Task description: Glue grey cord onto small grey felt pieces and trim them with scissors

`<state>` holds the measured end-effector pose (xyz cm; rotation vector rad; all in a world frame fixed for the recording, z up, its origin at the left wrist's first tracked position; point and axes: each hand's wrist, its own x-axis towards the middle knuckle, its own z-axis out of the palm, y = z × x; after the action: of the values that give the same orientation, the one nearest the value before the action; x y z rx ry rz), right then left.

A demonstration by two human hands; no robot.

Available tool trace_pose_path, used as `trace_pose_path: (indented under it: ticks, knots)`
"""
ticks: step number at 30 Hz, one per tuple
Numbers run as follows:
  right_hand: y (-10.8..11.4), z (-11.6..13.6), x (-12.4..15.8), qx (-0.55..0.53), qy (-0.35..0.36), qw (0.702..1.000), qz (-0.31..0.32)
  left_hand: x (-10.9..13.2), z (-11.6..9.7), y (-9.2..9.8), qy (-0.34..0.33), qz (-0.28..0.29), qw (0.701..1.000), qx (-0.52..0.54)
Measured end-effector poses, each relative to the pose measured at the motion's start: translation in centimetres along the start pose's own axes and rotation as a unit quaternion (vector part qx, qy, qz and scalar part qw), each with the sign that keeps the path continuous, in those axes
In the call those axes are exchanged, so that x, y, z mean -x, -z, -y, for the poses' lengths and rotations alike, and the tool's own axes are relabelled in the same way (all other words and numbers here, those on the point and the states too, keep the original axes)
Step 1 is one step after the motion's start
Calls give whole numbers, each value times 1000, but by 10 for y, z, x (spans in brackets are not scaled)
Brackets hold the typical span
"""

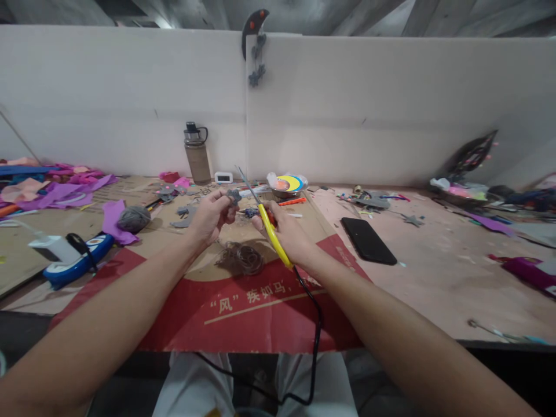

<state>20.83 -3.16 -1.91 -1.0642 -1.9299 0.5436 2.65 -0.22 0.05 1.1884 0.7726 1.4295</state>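
My left hand (211, 217) is closed in a pinch on a small grey felt piece (234, 197), held above the cardboard. My right hand (289, 234) is wrapped round yellow-handled scissors (271, 231), whose metal blades (245, 180) point up and left, ending just beside the felt piece. Both forearms reach in from the bottom corners. Below the hands a coil of thin brown wire (243, 259) lies on the red-and-tan flattened cardboard (243, 307). A black cable (315, 341) runs down from under my right wrist.
A black phone (368, 240) lies right of my hands. A water bottle (197, 153) and a small bowl of coloured bits (287, 184) stand by the white partition. Purple felt scraps (61, 194), a grey yarn ball (133, 219) and a blue-white glue gun (73, 263) lie left. More scraps lie right.
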Motion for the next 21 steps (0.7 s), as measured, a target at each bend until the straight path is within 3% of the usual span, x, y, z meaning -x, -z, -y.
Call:
trace_pose_path:
  ticks: [6, 21]
  knots:
    - [-2, -8, -2, -31, -38, 999, 19, -1, 1, 2, -26, 25, 999, -18]
    - [-1, -7, -3, -15, -19, 999, 34, 0, 0, -1, 7, 21, 1000, -22]
